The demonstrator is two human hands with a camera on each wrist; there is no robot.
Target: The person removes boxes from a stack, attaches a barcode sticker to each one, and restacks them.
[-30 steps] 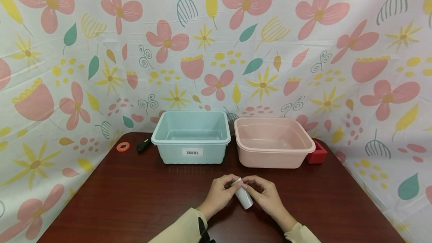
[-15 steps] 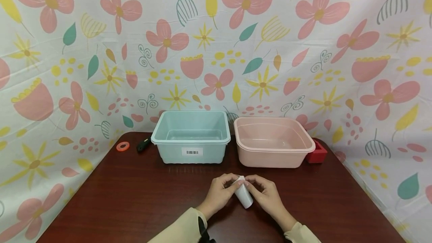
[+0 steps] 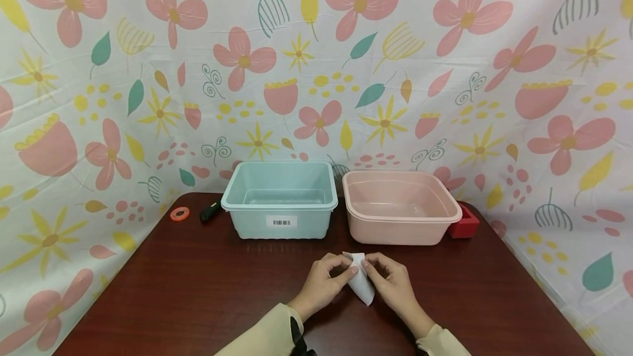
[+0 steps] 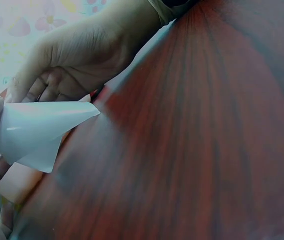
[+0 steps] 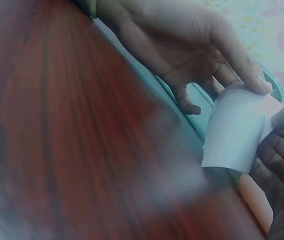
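A curled white sheet, like paper or a sticker, is in both hands above the table near its front middle. My left hand pinches its left upper edge between thumb and fingers. On the other side, my right hand pinches the upper right edge with thumb and fingertips. The left wrist view has the sheet bent into a loose cone with a pointed end. Seen from the right wrist, the sheet looks like a short curved tube. Its inner side is mostly hidden.
A light blue basin with a barcode label stands at the back, beside a pink basin. A red box sits right of the pink one. An orange ring and a dark green-handled tool lie at the back left.
The sheet has gone from a narrow, tight roll to a looser, opened shape with its top edge spread and its lower end pointed. The hands have moved slightly apart.
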